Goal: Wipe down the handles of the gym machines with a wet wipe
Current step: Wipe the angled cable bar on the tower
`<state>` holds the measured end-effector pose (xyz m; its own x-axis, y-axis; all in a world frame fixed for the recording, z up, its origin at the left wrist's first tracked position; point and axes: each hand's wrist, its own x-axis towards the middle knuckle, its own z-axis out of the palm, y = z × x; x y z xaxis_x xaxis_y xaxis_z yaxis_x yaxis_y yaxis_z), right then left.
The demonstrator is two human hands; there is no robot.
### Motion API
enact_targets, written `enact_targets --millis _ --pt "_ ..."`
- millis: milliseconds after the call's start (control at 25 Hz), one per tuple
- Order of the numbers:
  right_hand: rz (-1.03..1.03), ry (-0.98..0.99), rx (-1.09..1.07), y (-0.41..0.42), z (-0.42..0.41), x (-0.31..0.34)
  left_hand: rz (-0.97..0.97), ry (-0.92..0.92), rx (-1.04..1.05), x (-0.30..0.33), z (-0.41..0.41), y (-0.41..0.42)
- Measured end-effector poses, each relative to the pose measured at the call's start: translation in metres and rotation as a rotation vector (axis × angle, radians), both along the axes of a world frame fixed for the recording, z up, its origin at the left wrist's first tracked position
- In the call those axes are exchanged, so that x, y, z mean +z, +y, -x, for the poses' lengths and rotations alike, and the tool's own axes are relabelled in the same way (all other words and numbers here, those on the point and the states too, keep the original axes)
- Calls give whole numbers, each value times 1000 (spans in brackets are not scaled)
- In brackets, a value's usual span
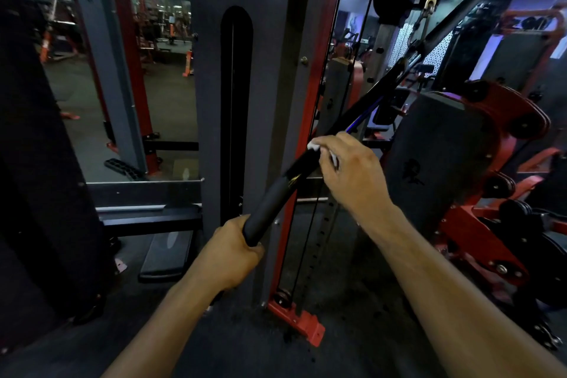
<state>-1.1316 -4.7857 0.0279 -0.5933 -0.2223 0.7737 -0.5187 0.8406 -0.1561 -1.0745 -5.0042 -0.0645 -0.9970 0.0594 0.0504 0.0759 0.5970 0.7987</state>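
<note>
While left hand [228, 256] holds bar [277, 193], right hand [349, 167] presses wipe [313, 146] there.

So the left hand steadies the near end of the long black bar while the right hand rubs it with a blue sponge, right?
Not quite. The head view shows the right hand rubbing the long black bar with a white wet wipe, not a blue sponge. The left hand does grip the bar's near end.
</note>
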Motion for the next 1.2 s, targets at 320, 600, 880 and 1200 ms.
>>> enact_targets --millis 320,600,880,1200 --pt "-86 30 138 -18 -14 -25 14 11 -4 -3 5 -3" --pt "103 -1 48 -12 -5 -16 54 79 30 -3 4 -3" --pt "-93 -11 112 3 -9 -4 306 210 184 1 1 3" --pt "-208 -256 -11 5 19 48 387 347 250 -6 1 10"
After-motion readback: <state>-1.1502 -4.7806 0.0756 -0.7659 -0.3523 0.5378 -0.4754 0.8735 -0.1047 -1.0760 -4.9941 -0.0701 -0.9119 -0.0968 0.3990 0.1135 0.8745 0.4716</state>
